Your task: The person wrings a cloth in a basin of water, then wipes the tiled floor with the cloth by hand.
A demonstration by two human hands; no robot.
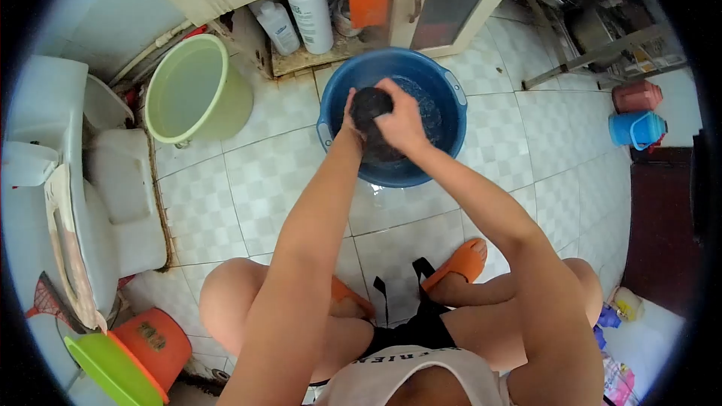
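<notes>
A blue plastic basin (456, 129) with water in it stands on the tiled floor in front of me. Over its middle I hold a dark, rounded bundle (371, 107) that looks like wet cloth. My left hand (352, 117) is closed round its left side, most of the fingers hidden behind it. From the right, my right hand (404, 122) grips the same bundle with bent fingers. Below the hands, more dark material (382, 153) shows in the basin; whether it joins the held bundle I cannot tell.
A pale green bucket (239, 98) of water stands left of the basin, near a toilet (124, 188). Behind the basin is a cabinet (274, 64) with white bottles (310, 19). A metal rack (579, 60) is at right. My orange slippers (457, 262) are close in front.
</notes>
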